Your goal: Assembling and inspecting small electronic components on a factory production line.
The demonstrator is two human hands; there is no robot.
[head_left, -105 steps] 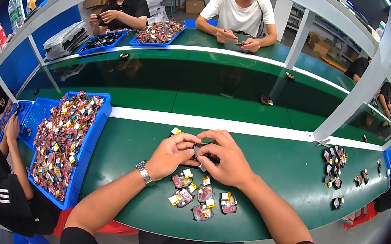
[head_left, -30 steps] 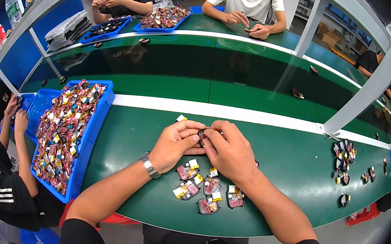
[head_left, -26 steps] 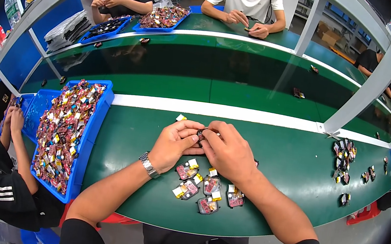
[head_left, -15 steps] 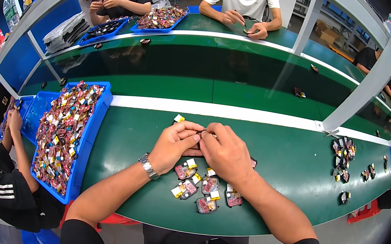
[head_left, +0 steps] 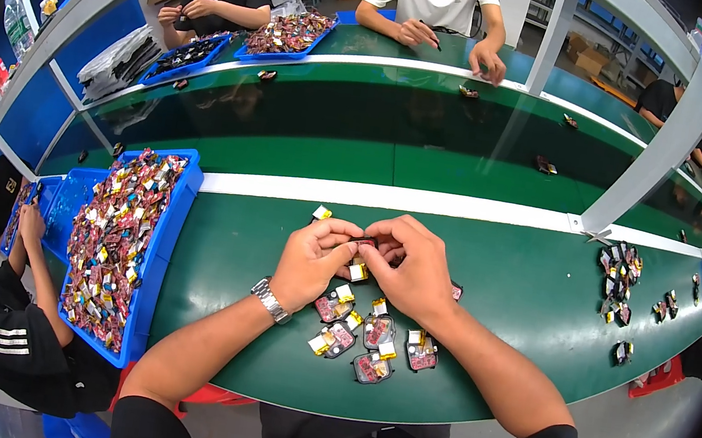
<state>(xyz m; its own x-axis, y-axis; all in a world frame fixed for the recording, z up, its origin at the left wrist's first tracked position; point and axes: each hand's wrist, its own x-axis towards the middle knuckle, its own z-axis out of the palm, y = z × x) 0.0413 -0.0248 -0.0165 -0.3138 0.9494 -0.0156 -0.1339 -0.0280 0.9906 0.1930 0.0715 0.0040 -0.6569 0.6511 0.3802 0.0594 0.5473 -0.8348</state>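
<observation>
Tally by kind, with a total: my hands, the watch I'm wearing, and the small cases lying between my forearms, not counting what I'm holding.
Left hand and right hand: 2
Watch: 1
Small cases: 5
Total: 8

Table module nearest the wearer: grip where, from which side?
Probably pinch the nearest module by its dark left and right edges, from the near side: it looks flat-lying, with neighbouring modules beyond and a white-and-yellow tab at its far right corner.
</observation>
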